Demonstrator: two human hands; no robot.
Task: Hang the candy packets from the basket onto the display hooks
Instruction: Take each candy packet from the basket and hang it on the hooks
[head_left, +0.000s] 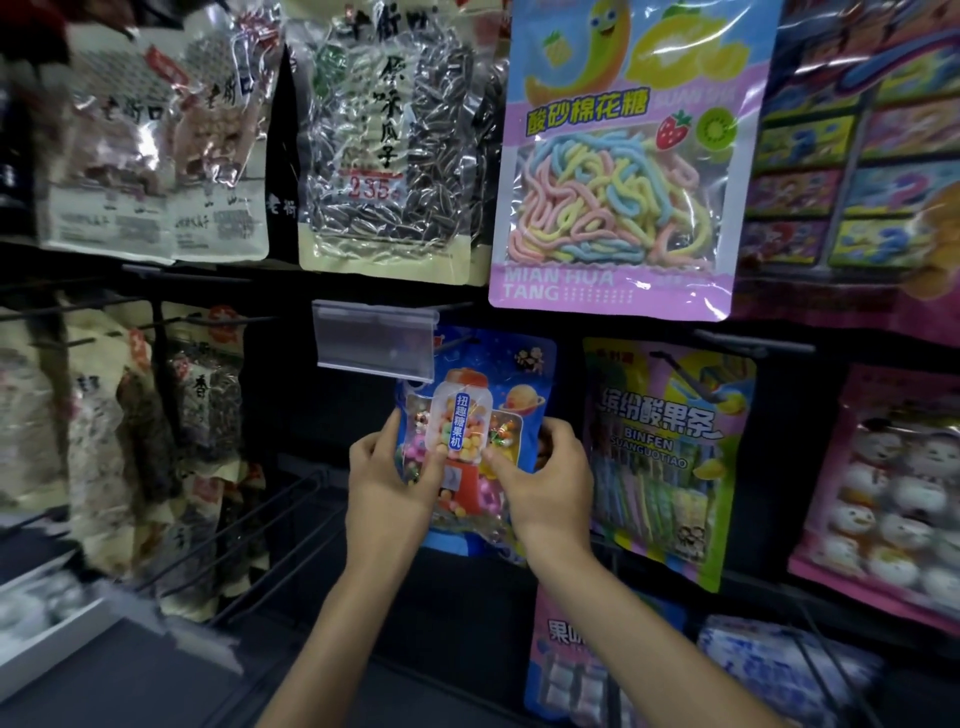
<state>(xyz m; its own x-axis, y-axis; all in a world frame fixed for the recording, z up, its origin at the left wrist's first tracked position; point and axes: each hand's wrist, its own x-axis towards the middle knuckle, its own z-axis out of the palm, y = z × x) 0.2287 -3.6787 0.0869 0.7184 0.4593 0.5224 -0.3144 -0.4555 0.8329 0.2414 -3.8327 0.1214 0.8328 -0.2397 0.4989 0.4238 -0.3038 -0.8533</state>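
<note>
A blue candy packet (480, 410) with a gumball-machine picture is upright in front of the display rack, its top edge just behind the clear price-tag holder (371, 338). My left hand (392, 483) grips its left edge, thumb on the front. On the other side my right hand (540, 483) grips the right edge, thumb pressed on the front. The hook that carries the tag holder is hidden behind the holder and the packet. No basket is in view.
Hanging packets surround the spot: sour marshmallow strings (623, 171) above, sunflower seeds (389, 140) upper left, green sour strips (670, 462) right, white marshmallows (893, 493) far right. Bare black hooks (270, 514) stick out at lower left. More packets (576, 660) hang below.
</note>
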